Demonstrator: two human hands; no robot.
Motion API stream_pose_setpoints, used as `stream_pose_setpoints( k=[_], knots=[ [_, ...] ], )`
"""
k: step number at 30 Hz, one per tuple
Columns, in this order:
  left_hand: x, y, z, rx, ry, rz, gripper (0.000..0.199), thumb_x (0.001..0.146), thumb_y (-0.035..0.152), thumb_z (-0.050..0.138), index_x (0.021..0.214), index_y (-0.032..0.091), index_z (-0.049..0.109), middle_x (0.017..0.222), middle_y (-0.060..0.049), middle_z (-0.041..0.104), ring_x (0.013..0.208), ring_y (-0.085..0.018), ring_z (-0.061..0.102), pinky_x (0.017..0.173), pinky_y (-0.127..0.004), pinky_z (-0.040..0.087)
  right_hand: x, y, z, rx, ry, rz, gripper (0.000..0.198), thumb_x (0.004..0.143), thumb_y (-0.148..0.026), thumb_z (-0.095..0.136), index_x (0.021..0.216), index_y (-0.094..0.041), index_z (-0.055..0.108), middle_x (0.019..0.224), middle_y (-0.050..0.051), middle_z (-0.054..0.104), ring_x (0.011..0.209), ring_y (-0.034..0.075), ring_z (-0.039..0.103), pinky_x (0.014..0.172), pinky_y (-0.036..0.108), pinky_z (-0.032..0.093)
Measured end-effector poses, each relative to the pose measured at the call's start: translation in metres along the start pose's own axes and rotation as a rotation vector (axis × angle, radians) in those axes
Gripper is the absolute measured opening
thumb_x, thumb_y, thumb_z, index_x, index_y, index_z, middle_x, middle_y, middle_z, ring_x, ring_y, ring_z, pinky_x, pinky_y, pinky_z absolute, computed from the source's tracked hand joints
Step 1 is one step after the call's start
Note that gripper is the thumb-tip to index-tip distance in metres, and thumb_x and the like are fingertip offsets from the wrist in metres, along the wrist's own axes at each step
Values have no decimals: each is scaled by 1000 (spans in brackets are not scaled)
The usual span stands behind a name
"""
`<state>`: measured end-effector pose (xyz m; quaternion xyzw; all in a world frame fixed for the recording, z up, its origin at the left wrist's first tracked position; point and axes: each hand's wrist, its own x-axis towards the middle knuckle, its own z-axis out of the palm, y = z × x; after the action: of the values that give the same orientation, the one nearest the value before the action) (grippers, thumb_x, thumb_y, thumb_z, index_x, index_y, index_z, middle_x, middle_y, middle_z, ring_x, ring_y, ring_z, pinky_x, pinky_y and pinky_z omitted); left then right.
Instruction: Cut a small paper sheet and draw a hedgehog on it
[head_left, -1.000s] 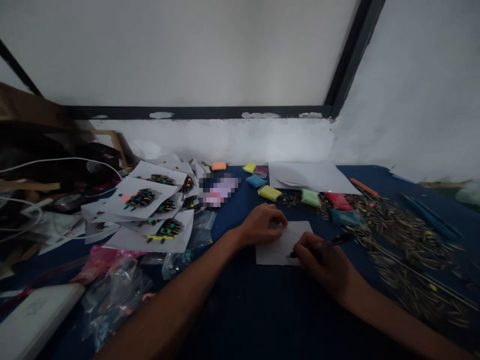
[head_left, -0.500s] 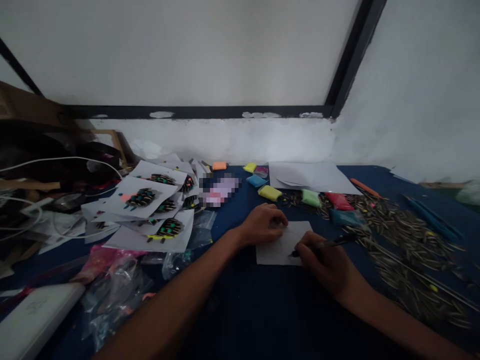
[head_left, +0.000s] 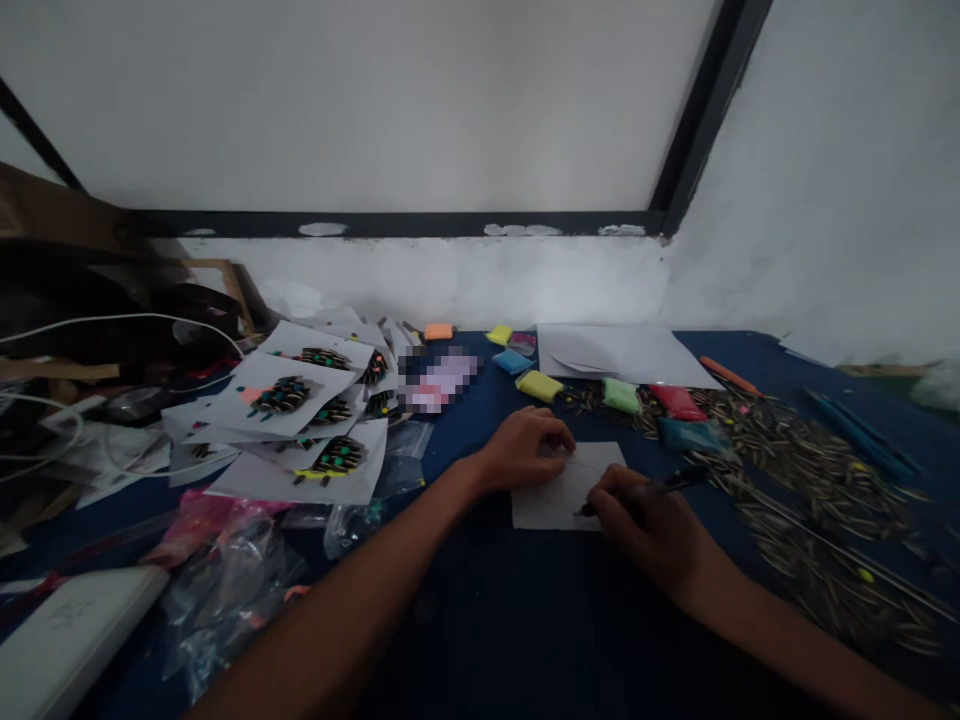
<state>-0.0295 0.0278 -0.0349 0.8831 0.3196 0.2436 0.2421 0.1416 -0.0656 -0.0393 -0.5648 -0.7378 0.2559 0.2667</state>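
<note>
- Paper, a small white sheet with faint markings, lies on the blue surface, near the middle of the scene, between a person's hands.
- Smudging looks the likeliest mishap, should the right hand drag across the sheet; a slip could send a stroke astray if the left hand bears down too lightly.
- Loose striped seeds spread just beyond the rear end of a dark pen, where a wide swing to the right could scatter them.
- The right hand comes in from the near right, its grip clamped on the pen, which slants down leftward to the sheet's near part; whether the tip touches cannot be told.
- The left hand reaches in from the near left over the sheet's far left part, thumb and bent fingers apart, nothing visibly held between them.
</note>
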Motion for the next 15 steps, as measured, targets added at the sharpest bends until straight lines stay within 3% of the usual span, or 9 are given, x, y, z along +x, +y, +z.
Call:
stream_pose_setpoints(
  k=[15],
  knots=[
    [-1,1,-1,-2,-13,-14,31,62,4,53,86,14,69,84,-3,60,81,-15,54,75,-24,42,1,6,0,20,-31,-13,26,89,-33,41,68,-21,50,50,-5,45,45,11,45,44,24,33]
  ],
)
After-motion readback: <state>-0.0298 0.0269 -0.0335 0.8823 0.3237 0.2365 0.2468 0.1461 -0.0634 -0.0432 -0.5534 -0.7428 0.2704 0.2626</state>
